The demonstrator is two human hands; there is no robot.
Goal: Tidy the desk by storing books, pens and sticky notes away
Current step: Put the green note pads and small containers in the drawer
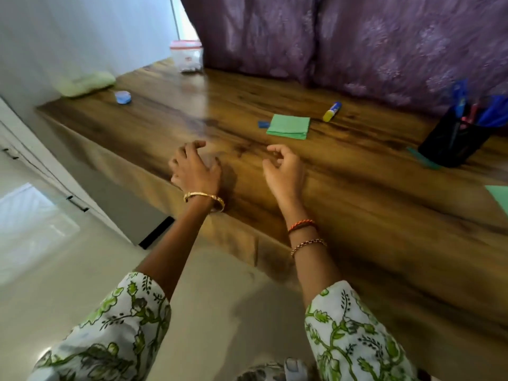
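Observation:
A green pad of sticky notes lies on the wooden desk, with a small blue scrap at its left. A black pen holder full of blue and red pens stands at the right. A yellow and blue glue stick lies behind the pad. My left hand hovers over the desk's front edge, fingers curled and apart, holding nothing. My right hand hovers just in front of the pad, fingers loosely curled and empty.
A pale green pouch and a small blue round tub sit at the far left. A clear jar with a red lid stands at the back. Purple curtain hangs behind. Green paper pokes in at the right edge. White drawers stand to the left.

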